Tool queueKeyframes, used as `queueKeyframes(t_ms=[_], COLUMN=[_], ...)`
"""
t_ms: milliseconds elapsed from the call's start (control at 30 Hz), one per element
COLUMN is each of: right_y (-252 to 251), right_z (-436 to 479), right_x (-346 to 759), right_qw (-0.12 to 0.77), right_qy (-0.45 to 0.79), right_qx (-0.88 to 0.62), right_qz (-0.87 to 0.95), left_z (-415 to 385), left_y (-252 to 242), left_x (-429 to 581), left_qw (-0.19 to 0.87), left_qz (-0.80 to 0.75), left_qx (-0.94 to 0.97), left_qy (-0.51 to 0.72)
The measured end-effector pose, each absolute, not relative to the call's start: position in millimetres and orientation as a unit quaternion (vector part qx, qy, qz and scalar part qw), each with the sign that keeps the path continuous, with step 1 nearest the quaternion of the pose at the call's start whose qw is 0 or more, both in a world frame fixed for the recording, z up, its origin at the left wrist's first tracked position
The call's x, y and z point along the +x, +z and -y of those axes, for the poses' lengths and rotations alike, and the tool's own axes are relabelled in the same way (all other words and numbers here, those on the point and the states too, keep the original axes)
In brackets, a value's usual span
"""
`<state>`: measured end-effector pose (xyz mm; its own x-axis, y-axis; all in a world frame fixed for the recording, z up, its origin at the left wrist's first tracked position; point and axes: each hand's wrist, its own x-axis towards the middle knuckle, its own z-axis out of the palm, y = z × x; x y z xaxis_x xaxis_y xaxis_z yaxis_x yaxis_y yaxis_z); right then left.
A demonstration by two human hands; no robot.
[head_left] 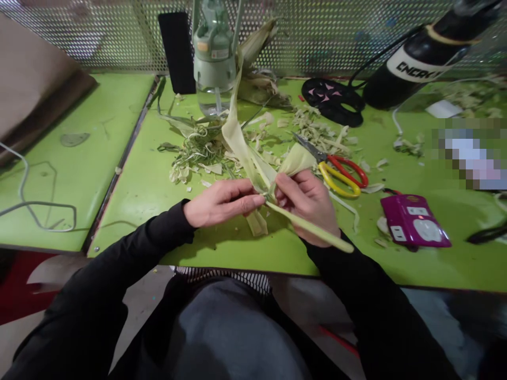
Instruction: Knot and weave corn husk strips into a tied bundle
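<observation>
My left hand (224, 203) and my right hand (304, 203) meet above the near part of the green table, both closed on a piece made of pale corn husk (241, 140). One long husk strip rises away from me, and a broader fold fans out behind my right fingers. From the join between my fingertips a thin pale green stalk-like roll (317, 229) slants down to the right, across my right wrist. Scissors (344, 174) with one red and one yellow handle lie just beyond my right hand, blades slightly apart. The fingertips partly hide the join.
Husk scraps (202, 148) litter the table (138, 206). At the back stand a water bottle (216, 68), a phone (178, 53) and dry husks (257, 87) by the mesh panel. A black bottle (420, 58), a black stand (332, 100) and a purple device (415, 220) are at right.
</observation>
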<state>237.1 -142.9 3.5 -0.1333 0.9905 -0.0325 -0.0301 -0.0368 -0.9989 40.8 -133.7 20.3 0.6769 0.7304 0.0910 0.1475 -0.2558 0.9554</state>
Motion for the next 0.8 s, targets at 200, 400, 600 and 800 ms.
queueKeyframes(t_ms=[200, 400, 600, 800], right_y=[2, 4, 7, 0], right_z=[144, 140, 135, 135], right_x=[239, 238, 236, 233], right_qw=[0.471, 0.444, 0.368, 0.352], right_qy=[0.517, 0.480, 0.447, 0.444], right_qx=[-0.464, -0.465, -0.454, -0.473], right_qz=[0.544, 0.597, 0.677, 0.674], left_z=[125, 122, 124, 128], left_y=[8, 6, 6, 12], left_x=[42, 42, 44, 49], left_qw=[0.628, 0.702, 0.716, 0.711], left_qz=[-0.315, -0.352, -0.378, -0.404], left_qx=[0.651, 0.533, 0.555, 0.544], left_qy=[0.287, 0.317, 0.191, 0.187])
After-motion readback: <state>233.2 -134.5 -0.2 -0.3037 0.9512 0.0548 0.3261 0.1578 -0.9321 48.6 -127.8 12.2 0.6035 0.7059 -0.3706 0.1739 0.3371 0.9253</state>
